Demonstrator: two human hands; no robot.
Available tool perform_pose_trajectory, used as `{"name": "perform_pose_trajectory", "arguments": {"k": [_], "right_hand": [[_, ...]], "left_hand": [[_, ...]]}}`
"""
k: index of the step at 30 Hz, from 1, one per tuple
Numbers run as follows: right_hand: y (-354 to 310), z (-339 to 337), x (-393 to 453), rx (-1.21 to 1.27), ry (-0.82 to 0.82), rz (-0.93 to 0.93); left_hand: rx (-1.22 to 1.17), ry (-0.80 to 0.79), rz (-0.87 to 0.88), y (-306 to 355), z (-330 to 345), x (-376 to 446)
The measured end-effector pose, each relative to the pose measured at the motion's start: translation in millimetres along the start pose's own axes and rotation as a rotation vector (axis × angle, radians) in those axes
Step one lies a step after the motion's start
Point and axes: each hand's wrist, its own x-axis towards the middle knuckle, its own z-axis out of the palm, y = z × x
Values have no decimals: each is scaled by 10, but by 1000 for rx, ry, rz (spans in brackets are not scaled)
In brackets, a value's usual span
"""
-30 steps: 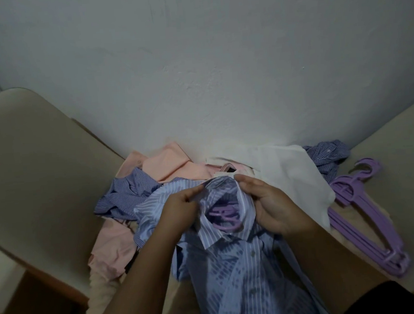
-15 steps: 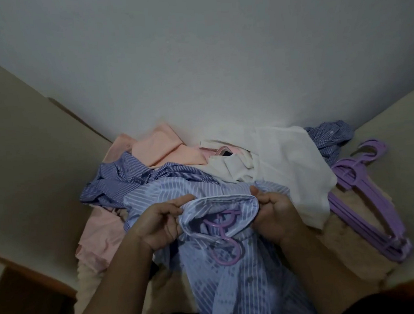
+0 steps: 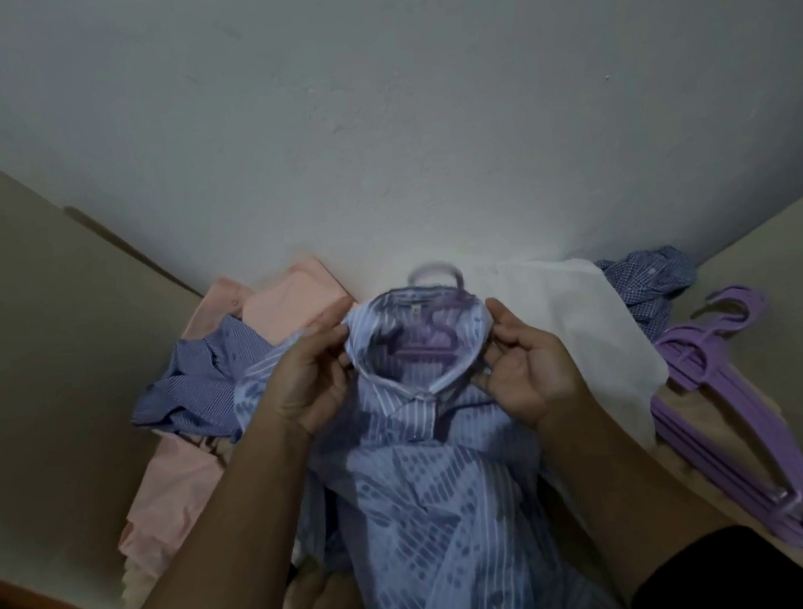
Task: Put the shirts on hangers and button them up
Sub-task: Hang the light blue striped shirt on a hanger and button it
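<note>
A light blue striped shirt (image 3: 435,486) hangs in front of me with a purple hanger (image 3: 436,277) inside it; the hook sticks up out of the collar. My left hand (image 3: 307,385) pinches the left side of the collar. My right hand (image 3: 524,371) grips the right side of the collar. The placket just below the collar looks closed; lower down the front is rumpled and blurred. A pile of purple hangers (image 3: 735,421) lies to the right.
Other shirts lie heaped against the white wall: a peach one (image 3: 287,299), a dark blue striped one (image 3: 207,379), a white one (image 3: 581,327), a blue checked one (image 3: 650,282). Beige surfaces (image 3: 31,366) flank the heap on both sides.
The shirt has been lifted and turned upright. The hanger hook, which lay inside the collar opening, now pokes out above it. Both hands stayed on the collar and rose with it.
</note>
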Motion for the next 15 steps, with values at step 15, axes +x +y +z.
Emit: {"name": "perform_pose_trajectory", "arguments": {"k": [15], "right_hand": [[-23,5,673,-7,230,77]], "left_hand": [[-20,277,-99,-101,-3,712]]}}
